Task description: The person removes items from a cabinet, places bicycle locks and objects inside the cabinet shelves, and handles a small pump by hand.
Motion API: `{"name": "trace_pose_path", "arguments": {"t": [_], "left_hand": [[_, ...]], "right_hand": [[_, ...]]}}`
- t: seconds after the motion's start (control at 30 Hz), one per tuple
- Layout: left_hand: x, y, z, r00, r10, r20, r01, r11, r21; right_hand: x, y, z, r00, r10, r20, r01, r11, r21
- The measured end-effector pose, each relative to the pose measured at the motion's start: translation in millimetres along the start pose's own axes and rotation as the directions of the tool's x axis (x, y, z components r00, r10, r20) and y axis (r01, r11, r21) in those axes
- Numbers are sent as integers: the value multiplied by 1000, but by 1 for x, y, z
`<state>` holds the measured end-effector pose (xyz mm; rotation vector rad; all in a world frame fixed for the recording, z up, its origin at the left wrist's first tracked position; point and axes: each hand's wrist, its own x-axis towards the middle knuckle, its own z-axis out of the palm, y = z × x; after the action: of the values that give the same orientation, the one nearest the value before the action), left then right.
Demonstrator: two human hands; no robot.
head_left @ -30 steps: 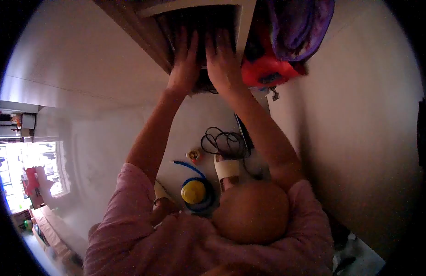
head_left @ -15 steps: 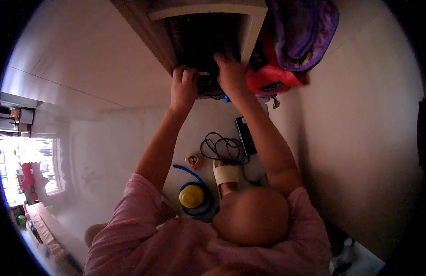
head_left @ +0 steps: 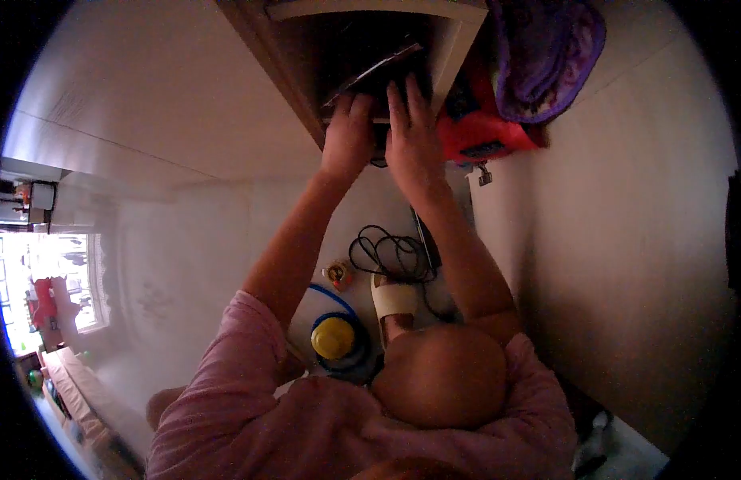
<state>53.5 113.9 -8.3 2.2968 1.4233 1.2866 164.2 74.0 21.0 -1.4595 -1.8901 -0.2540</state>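
Both of my hands reach into a dark wooden cabinet compartment (head_left: 460, 52) at the top of the view. Inside, a thin flat dark thing (head_left: 376, 74) stands tilted, its pale edge rising to the right; its kind is too dark to make out. My left hand (head_left: 348, 144) has its fingers bent at the lower left end of this thing, with the fingertips partly hidden. Close beside it on the right, my right hand (head_left: 416, 152) lies with fingers stretched out over the dark area just below the edge.
Right of the cabinet hang a red bag (head_left: 490, 136) and a purple-edged cloth (head_left: 550, 64). On the floor below lie a coiled black cable (head_left: 386, 254), a small round container (head_left: 337, 275), and a yellow foot pump (head_left: 333, 339) with blue hose. A cream sandal (head_left: 396, 302) shows on my foot.
The tilted flat thing with its pale edge has come into view in the compartment. My left hand has moved right, off the compartment's left side, and my hands are now closer together.
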Motion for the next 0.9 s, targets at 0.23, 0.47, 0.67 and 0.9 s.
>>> {"name": "trace_pose_path", "arguments": {"t": [0.23,0.47,0.67,0.9], "left_hand": [[2,-9,-20,985,162,56,-157,984,-85],[-11,-12,-28,993,114,-3,-114,992,-54],[56,26,-33,998,-50,27,53,993,-106],[108,3,11,908,60,414,-48,998,-40]], "right_hand": [[-24,12,-3,970,169,-173,-91,918,387],[-52,23,-1,885,463,-54,-363,757,543],[-48,26,8,886,463,9,-337,633,697],[-30,19,13,953,270,-134,-203,904,377]]}}
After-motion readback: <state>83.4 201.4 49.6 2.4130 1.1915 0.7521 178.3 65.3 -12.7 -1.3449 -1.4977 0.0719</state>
